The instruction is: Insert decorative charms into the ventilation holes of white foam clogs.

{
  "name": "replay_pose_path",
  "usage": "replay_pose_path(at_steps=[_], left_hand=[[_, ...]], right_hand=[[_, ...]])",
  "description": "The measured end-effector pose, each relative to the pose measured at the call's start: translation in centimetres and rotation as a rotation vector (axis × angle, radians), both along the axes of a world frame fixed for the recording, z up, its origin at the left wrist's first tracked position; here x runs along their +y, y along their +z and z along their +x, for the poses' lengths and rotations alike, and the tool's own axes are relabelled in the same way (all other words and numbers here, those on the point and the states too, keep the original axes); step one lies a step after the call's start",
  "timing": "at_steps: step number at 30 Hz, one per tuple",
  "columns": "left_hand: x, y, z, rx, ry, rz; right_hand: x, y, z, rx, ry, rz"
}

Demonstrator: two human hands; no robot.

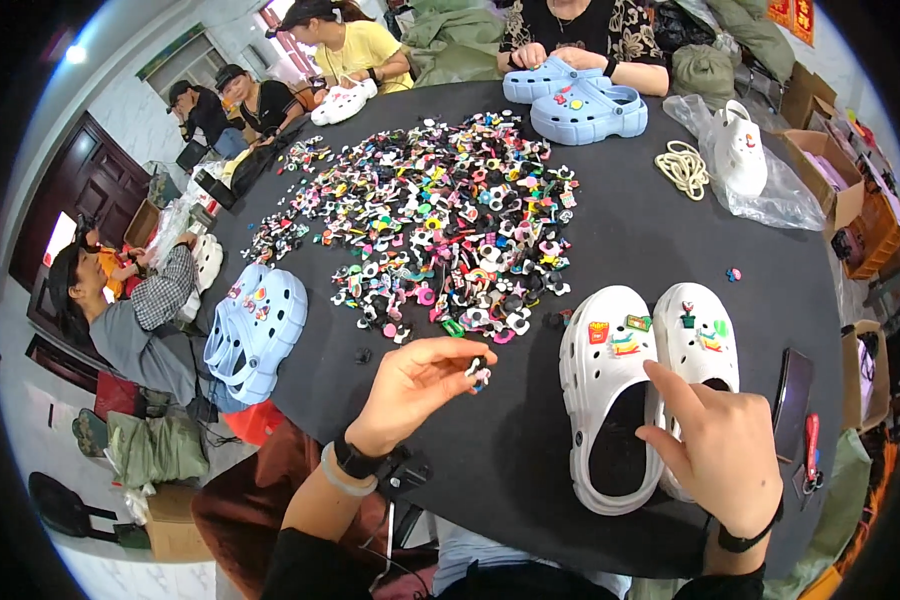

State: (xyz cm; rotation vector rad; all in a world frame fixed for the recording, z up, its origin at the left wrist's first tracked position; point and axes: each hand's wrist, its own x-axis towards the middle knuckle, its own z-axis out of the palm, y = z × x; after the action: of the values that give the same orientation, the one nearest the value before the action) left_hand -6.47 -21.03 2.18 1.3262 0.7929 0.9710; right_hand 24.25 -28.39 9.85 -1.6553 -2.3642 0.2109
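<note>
On the table (510, 460), the nearest clogs (602, 368) lie right of charms (450, 230), left of what seems a phone (792, 400).

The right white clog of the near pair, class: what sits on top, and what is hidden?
The clog carries a plant-like charm, a green charm and a multicoloured charm. The right hand covers much of its opening and heel, hiding the inside there.

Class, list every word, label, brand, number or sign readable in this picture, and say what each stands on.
Red sign, top right: gold characters, not copied out here.
Red fries-shaped charm and green rectangular charm on the left white clog: any lettering is too small to read.
Small charm in the left hand: no legible text.
Charm pile: pieces too small to read.
</note>
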Motion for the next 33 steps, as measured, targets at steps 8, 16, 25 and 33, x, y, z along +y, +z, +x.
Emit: replay_pose_path(at_steps=[8, 16, 25, 33], left_hand=[[-4.8, 4.2, 4.1, 0.373, 0.025, 0.688], [-6.6, 4.0, 6.6, 0.382, 0.173, 0.909], [-7.1, 3.3, 5.2, -0.156, 0.222, 0.209], [-7.1, 3.2, 5.5, -0.288, 0.137, 0.071]], right_hand=[[-1.3, -0.9, -3.6, 0.657, 0.259, 0.03], [-1.2, -1.4, -3.0, 0.717, 0.333, 0.06], [-1.1, -1.4, -3.4, 0.788, 0.383, 0.2], [-0.5, -1.2, -2.0, 1.205, 0.202, -0.347]])
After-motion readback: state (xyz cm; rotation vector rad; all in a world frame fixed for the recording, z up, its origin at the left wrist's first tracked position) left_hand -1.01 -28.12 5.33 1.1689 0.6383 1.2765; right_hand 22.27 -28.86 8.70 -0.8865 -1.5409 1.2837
